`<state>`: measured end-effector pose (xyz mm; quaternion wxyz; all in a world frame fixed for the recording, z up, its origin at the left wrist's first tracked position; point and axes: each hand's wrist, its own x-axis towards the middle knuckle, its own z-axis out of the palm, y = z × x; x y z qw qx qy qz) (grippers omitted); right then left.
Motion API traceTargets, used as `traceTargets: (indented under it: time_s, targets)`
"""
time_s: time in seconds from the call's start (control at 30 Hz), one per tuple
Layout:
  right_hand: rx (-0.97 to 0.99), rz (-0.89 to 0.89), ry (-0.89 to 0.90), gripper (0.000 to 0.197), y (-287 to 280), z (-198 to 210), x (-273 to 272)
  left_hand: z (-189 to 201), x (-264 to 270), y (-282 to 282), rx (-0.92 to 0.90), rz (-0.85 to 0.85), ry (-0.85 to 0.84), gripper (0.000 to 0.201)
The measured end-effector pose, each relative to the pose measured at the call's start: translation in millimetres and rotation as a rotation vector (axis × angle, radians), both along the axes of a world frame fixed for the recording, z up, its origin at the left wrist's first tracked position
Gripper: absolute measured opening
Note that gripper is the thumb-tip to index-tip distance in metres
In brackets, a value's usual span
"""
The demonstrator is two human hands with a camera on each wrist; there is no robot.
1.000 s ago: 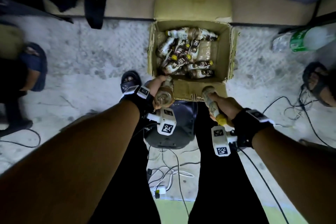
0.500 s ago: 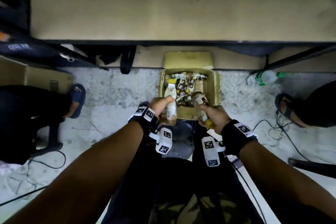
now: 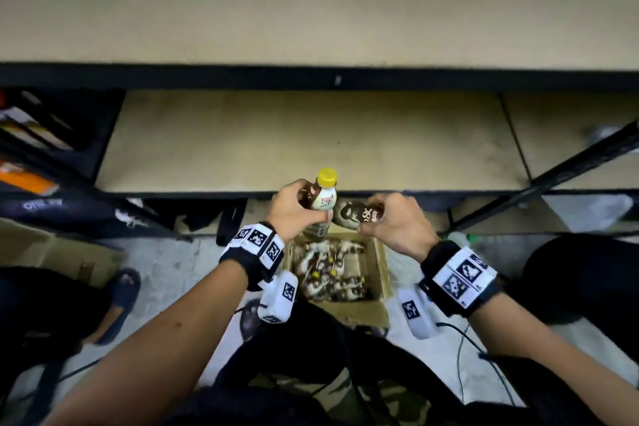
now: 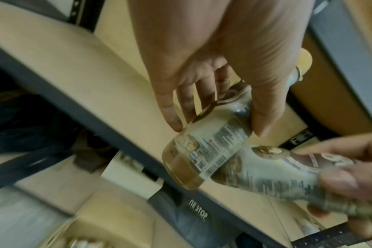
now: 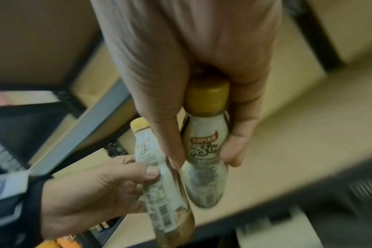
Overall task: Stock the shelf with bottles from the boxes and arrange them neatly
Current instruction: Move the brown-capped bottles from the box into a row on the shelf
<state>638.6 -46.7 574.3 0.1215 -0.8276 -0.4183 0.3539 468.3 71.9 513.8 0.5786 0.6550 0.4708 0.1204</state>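
My left hand [image 3: 297, 209] grips an upright coffee bottle [image 3: 323, 199] with a yellow cap, held just in front of the lower shelf board [image 3: 311, 138]. The same bottle [image 4: 210, 142] shows between thumb and fingers in the left wrist view. My right hand [image 3: 390, 218] grips a second coffee bottle [image 3: 359, 214], tilted with its base toward the first. In the right wrist view that bottle [image 5: 204, 151] hangs cap-up in my fingers. Below both hands the open cardboard box [image 3: 380, 263] on the floor holds several more bottles [image 3: 328, 270].
A black metal shelf rail [image 3: 311, 78] edges the upper board [image 3: 311, 3]. A diagonal black brace [image 3: 553, 176] stands at the right. Another person's sandalled foot [image 3: 117, 301] is at the left, a dark shape [image 3: 581, 273] at the right, cables [image 3: 463, 353] on the floor.
Both hands have lifted their bottles from beside the box up to the front edge of the lower shelf. The view has tilted up, bringing both shelf boards into sight.
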Motion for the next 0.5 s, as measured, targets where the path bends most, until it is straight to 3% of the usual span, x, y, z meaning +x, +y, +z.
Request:
traceTargets:
  time_s: [0.07, 0.17, 0.3, 0.37, 0.43, 0.5]
  targets:
    - [0.104, 0.086, -0.164, 0.049, 14.1, 29.0, 2.4, 25.5, 9.6, 13.1, 0.086, -0.054, -0.037, 0.049]
    - [0.261, 0.146, -0.248, 0.063, 28.5, 70.7, 6.3, 64.4, 22.9, 30.8, 0.219, -0.111, -0.099, 0.041]
    - [0.626, 0.079, -0.113, 0.078, 42.5, 125.0, 18.2, 124.6, 31.6, 52.1, 0.375, -0.072, -0.234, 0.046]
    - [0.778, 0.050, -0.002, 0.068, 53.0, 152.0, 26.8, 157.3, 34.0, 60.5, 0.400, -0.074, -0.316, 0.048]
    - [0.859, 0.021, 0.112, 0.043, 67.6, 176.6, 33.1, 188.1, 37.2, 68.0, 0.388, -0.088, -0.400, 0.044]
    - [0.936, -0.009, 0.128, 0.028, 85.1, 192.9, 39.4, 212.5, 42.1, 76.2, 0.403, -0.083, -0.467, 0.037]
